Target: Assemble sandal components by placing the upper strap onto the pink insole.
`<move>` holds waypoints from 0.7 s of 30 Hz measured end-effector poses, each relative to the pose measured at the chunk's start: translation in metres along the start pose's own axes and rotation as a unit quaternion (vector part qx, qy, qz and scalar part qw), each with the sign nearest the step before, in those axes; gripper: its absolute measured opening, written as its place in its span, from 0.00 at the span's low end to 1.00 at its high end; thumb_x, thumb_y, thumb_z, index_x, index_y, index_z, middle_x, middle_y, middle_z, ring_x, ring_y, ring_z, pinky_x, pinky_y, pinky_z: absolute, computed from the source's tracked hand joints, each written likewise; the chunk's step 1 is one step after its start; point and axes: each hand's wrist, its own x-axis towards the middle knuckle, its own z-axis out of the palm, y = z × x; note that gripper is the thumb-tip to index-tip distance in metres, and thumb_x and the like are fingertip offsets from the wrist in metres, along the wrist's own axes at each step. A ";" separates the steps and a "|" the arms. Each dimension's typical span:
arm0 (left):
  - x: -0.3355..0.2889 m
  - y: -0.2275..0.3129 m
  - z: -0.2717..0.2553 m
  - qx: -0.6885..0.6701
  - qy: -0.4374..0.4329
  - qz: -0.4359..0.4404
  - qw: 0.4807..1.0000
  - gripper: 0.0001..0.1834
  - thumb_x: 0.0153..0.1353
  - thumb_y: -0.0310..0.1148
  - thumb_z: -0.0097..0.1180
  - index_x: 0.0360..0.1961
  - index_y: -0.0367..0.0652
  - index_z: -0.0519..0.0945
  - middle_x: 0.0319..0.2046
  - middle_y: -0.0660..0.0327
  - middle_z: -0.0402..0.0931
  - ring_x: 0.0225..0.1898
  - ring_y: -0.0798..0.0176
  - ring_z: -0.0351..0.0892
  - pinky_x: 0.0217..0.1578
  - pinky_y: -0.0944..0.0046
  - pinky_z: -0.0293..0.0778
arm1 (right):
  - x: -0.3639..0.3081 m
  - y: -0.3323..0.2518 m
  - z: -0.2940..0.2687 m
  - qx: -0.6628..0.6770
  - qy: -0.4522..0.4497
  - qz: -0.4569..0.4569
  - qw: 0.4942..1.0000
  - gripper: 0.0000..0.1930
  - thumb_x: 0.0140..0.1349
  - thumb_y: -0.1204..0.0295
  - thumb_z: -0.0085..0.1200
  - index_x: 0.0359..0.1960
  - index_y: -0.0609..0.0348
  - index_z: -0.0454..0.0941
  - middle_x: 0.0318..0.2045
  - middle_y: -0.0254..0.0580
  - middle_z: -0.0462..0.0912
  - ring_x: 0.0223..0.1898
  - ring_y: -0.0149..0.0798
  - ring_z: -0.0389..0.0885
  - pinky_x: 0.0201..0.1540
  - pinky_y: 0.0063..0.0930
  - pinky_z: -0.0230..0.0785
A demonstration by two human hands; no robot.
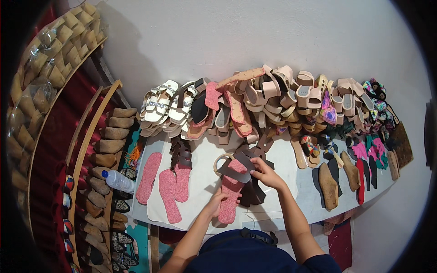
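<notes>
A pink speckled insole (227,212) is held up over the near edge of the table, its heel end towards me. My left hand (215,203) is closed round its middle. A dark brown strap (236,172) crosses the front part of the insole. My right hand (267,175) pinches the right side of this strap, fingers bent. More dark brown strap pieces (251,194) lie just beneath and beyond my hands. A beige ring (217,165), perhaps a tape roll, is partly covered by the strap. To the left, a brown strappy upper (181,154) rests at another pink insole (183,184).
Two further pink insoles (149,178) lie left on the white sheet (200,214). Piled sandals (268,93) line the wall. Wooden shoe lasts (328,185) and dark sole pieces lie right. A bottle (119,180) leans at the table's left edge, beside racks of lasts (109,146).
</notes>
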 end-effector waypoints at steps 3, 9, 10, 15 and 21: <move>0.000 0.000 0.012 0.047 -0.038 0.007 0.998 0.25 0.52 0.30 0.39 0.53 0.42 0.53 0.41 0.47 0.68 0.35 0.57 0.74 0.37 0.60 0.72 | 0.007 -0.002 0.004 -0.077 -0.056 -0.040 0.995 0.21 0.51 0.80 0.44 0.50 0.58 0.60 0.42 0.38 0.69 0.45 0.31 0.66 0.47 0.25 0.57; 0.000 0.001 0.022 0.031 -0.008 -0.005 0.999 0.22 0.60 0.41 0.34 0.52 0.41 0.56 0.40 0.49 0.69 0.34 0.60 0.74 0.36 0.62 0.72 | 0.011 -0.009 0.018 -0.341 0.000 -0.156 0.927 0.20 0.47 0.81 0.45 0.46 0.60 0.67 0.41 0.49 0.67 0.44 0.49 0.67 0.47 0.33 0.60; 0.002 0.000 0.020 0.032 -0.008 -0.006 0.999 0.22 0.60 0.41 0.34 0.52 0.41 0.56 0.40 0.49 0.69 0.34 0.60 0.74 0.36 0.62 0.72 | 0.011 -0.010 0.019 -0.359 0.013 -0.172 0.917 0.20 0.47 0.81 0.45 0.45 0.60 0.67 0.40 0.49 0.67 0.43 0.48 0.67 0.46 0.33 0.60; 0.004 -0.002 0.022 0.046 0.027 -0.025 0.998 0.30 0.61 0.53 0.20 0.49 0.40 0.62 0.37 0.51 0.71 0.31 0.62 0.74 0.33 0.63 0.73 | 0.015 -0.015 0.025 -0.341 0.030 -0.223 0.913 0.18 0.47 0.80 0.48 0.44 0.61 0.69 0.36 0.47 0.68 0.42 0.46 0.68 0.45 0.29 0.60; 0.004 0.001 0.033 0.011 0.052 -0.015 0.998 0.34 0.59 0.56 0.16 0.48 0.40 0.64 0.34 0.53 0.73 0.30 0.62 0.75 0.33 0.63 0.72 | 0.010 -0.015 0.021 -0.308 0.075 -0.224 0.922 0.17 0.47 0.80 0.49 0.42 0.61 0.70 0.38 0.46 0.69 0.43 0.45 0.67 0.45 0.30 0.60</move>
